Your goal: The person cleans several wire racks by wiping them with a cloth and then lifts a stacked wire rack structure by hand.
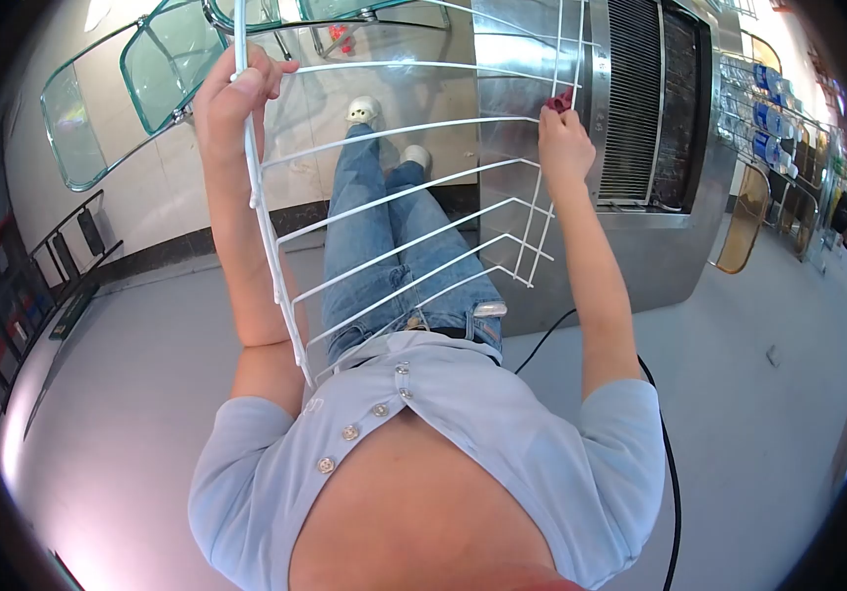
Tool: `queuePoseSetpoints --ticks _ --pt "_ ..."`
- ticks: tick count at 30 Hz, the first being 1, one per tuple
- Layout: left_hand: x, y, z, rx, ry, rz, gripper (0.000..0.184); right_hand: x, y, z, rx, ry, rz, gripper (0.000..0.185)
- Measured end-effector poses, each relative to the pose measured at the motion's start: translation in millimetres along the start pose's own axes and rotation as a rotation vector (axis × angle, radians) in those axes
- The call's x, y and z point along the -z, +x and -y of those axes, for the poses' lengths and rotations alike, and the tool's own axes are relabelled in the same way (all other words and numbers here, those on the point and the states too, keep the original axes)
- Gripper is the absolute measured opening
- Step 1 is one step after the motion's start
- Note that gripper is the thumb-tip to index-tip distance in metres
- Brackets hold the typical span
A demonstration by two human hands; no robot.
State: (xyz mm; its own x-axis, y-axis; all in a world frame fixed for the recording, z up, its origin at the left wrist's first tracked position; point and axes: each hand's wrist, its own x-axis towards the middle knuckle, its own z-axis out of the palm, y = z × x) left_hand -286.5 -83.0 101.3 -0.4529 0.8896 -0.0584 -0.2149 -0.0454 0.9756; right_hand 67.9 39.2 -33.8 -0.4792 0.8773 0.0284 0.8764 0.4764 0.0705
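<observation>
A white wire rack [269, 236] with several bowed bars spans the space before my body, over my legs. My left hand [234, 94] is closed round its thick side rail at the upper left. On the opposite side, my right hand [566, 146] pinches a dark red cloth [560, 100] against the thin wires of the rack's right end. How much cloth lies under the fingers is hidden.
Beyond the rack, chairs with clear greenish seats [162, 74] stand on pale tiles. A stainless steel machine [532, 187] with a black vent grille [630, 98] is at the right. A black cable [673, 463] runs along the grey floor. Shelving [73, 241] lines the left.
</observation>
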Motion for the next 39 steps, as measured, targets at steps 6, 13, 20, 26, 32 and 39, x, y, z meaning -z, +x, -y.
queuePoseSetpoints --ticks 6,13,20,26,32,39 --pt "5 2 6 -0.001 -0.042 0.005 0.025 7 -51 4 0.018 0.059 0.015 0.004" --pt "3 6 7 -0.019 -0.071 0.031 0.026 34 -130 6 -0.1 0.26 0.143 0.012" --pt "6 6 -6 -0.003 0.0 -0.056 0.033 43 -196 5 -0.045 0.199 0.368 0.008" --pt "39 -1 -10 -0.029 -0.05 -0.075 0.031 83 -154 7 -0.411 0.747 0.649 0.015" --pt "48 -1 -24 -0.036 -0.049 -0.087 0.031 44 10 47 -0.168 0.709 -0.281 0.011" --pt "49 3 -18 -0.007 -0.024 -0.097 0.032 -12 44 65 0.091 0.169 0.01 0.015"
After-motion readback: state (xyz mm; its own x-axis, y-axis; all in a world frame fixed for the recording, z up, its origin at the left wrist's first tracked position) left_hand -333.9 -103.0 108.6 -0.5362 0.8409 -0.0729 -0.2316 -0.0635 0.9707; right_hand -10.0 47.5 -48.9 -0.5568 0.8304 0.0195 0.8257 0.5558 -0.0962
